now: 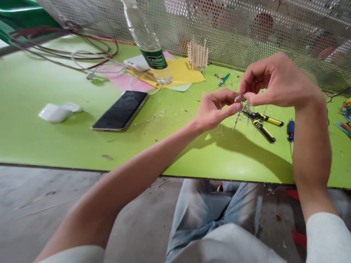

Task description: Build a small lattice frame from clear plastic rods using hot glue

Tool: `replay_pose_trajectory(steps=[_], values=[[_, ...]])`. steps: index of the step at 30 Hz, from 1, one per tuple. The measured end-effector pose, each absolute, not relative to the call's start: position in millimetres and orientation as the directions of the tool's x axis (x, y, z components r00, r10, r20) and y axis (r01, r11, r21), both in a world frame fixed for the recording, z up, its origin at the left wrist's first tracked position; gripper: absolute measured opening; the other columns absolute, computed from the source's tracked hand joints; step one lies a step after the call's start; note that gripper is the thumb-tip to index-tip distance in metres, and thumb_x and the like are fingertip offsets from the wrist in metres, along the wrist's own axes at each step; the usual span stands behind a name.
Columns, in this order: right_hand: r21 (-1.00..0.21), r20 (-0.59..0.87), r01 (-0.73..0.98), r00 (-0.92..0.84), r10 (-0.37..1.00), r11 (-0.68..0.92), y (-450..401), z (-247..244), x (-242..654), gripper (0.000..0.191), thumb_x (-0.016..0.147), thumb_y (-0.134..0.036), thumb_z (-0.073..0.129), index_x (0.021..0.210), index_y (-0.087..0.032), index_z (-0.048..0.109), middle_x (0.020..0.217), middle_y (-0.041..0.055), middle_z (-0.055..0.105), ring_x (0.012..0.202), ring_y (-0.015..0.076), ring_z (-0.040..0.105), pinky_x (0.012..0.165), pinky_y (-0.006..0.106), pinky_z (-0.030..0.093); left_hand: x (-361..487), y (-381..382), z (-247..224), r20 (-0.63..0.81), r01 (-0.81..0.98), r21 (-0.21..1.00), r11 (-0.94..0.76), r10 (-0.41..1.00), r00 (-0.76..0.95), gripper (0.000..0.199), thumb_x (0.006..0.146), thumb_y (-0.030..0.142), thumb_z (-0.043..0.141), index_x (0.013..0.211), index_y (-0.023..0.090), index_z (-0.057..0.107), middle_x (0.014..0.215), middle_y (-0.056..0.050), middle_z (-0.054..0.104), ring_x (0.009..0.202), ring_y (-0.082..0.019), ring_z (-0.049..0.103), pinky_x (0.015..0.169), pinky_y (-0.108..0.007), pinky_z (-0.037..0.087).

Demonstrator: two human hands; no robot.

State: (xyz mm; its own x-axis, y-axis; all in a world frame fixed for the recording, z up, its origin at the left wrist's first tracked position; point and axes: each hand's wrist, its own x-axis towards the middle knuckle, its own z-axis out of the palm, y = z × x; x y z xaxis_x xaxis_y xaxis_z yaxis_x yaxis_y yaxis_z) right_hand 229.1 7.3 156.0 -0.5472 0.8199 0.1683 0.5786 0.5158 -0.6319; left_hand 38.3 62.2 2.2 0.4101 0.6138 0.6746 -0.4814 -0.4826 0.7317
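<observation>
My left hand (216, 107) pinches a small pale, whitish piece (239, 98) between thumb and fingertips above the green table. From the right, my right hand (274, 82) meets it, thumb and forefinger closed at the same piece. The piece is too small to name. Just below the hands lie pliers (259, 120) with yellow and black handles, their jaws among scattered thin clear strands. A blue glue gun (291, 129) with a pale stick end rests right of the pliers, close to my right forearm.
On the green table (68, 146) lie a dark phone (122, 111), a white earbud case (59, 112), and coiled cables (74, 51). A water bottle (156, 62) stands on coloured paper (181, 75) beside a small stick structure (197, 54). A perforated metal panel (233, 33) borders the back.
</observation>
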Motion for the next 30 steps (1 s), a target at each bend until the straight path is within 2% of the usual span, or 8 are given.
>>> replay_pose_trajectory(steps=[5, 10, 12, 17, 22, 24, 27, 30], values=[[-0.543, 0.202, 0.663, -0.492, 0.847, 0.514, -1, 155, 221, 0.021, 0.084, -0.009, 0.093, 0.088, -0.027, 0.083, 0.081, -0.0072, 0.083, 0.072, 0.0099, 0.073, 0.061, 0.023, 0.058, 36, 66, 5, 0.65, -0.516, 0.741, -0.431, 0.655, 0.387, 0.03, 0.08, 0.051, 0.107, 0.092, 0.027, 0.094, 0.083, -0.002, 0.082, 0.071, -0.009, 0.066, 0.061, -0.022, 0.049], [-0.446, 0.348, 0.806, -0.244, 0.905, 0.388, -39, 157, 264, 0.011, 0.099, -0.028, 0.083, 0.109, -0.028, 0.087, 0.104, -0.0004, 0.088, 0.088, 0.0112, 0.078, 0.08, 0.027, 0.062, 35, 63, 6, 0.649, -0.514, 0.738, -0.436, 0.667, 0.366, 0.029, 0.084, 0.055, 0.104, 0.093, 0.028, 0.096, 0.091, -0.005, 0.089, 0.078, -0.013, 0.077, 0.073, -0.026, 0.064], [-0.431, 0.362, 0.862, -0.105, 0.926, 0.266, -64, 153, 301, 0.026, 0.097, -0.03, 0.084, 0.121, -0.02, 0.087, 0.115, 0.0072, 0.089, 0.096, 0.0143, 0.079, 0.09, 0.032, 0.063, 34, 60, 7, 0.625, -0.488, 0.762, -0.427, 0.681, 0.381, 0.031, 0.085, 0.055, 0.104, 0.096, 0.027, 0.096, 0.094, -0.005, 0.089, 0.08, -0.014, 0.078, 0.074, -0.026, 0.066], [-0.198, -0.024, 0.94, 0.279, 0.96, -0.278, -131, 112, 399, 0.052, 0.101, -0.036, 0.077, 0.149, -0.017, 0.078, 0.146, 0.0206, 0.083, 0.112, 0.0273, 0.083, 0.102, 0.043, 0.067, 33, 52, 8, 0.581, -0.438, 0.801, -0.408, 0.706, 0.404, 0.042, 0.082, 0.062, 0.104, 0.099, 0.025, 0.096, 0.096, -0.006, 0.088, 0.082, -0.015, 0.079, 0.072, -0.028, 0.066], [-0.135, -0.159, 0.965, 0.203, 0.966, -0.225, -151, 50, 435, 0.063, 0.09, -0.033, 0.078, 0.151, -0.019, 0.075, 0.157, 0.0196, 0.078, 0.143, 0.0406, 0.075, 0.128, 0.056, 0.058, 36, 46, 7, 0.55, -0.427, 0.822, -0.378, 0.724, 0.417, 0.048, 0.077, 0.067, 0.105, 0.096, 0.024, 0.095, 0.093, -0.006, 0.088, 0.078, -0.015, 0.077, 0.067, -0.027, 0.065], [-0.004, -0.152, 0.983, 0.182, 0.972, -0.185, -144, 36, 433, 0.058, 0.085, -0.024, 0.072, 0.143, -0.018, 0.078, 0.148, 0.0198, 0.08, 0.14, 0.0413, 0.076, 0.124, 0.054, 0.059, 38, 44, 5, 0.527, -0.432, 0.832, -0.347, 0.737, 0.423, 0.048, 0.076, 0.066, 0.106, 0.096, 0.024, 0.095, 0.095, -0.006, 0.088, 0.077, -0.014, 0.077, 0.068, -0.027, 0.066], [0.265, -0.048, 0.955, 0.148, 0.988, -0.13, -131, 34, 428, 0.046, 0.093, -0.028, 0.062, 0.135, -0.016, 0.077, 0.136, 0.0219, 0.08, 0.116, 0.0396, 0.081, 0.096, 0.048, 0.065, 39, 44, 4, 0.521, -0.46, 0.829, -0.319, 0.74, 0.426, 0.044, 0.076, 0.064, 0.106, 0.096, 0.027, 0.095, 0.094, -0.004, 0.088, 0.074, -0.012, 0.074, 0.066, -0.026, 0.064], [0.287, 0.321, 0.949, 0.033, 0.946, -0.131, -120, 41, 415, 0.031, 0.097, -0.036, 0.062, 0.118, -0.019, 0.077, 0.118, 0.0227, 0.084, 0.089, 0.0353, 0.08, 0.073, 0.043, 0.057, 39, 45, 5, 0.518, -0.489, 0.822, -0.292, 0.742, 0.427, 0.042, 0.074, 0.063, 0.108, 0.094, 0.028, 0.096, 0.089, -0.003, 0.087, 0.069, -0.01, 0.069, 0.06, -0.025, 0.058]])
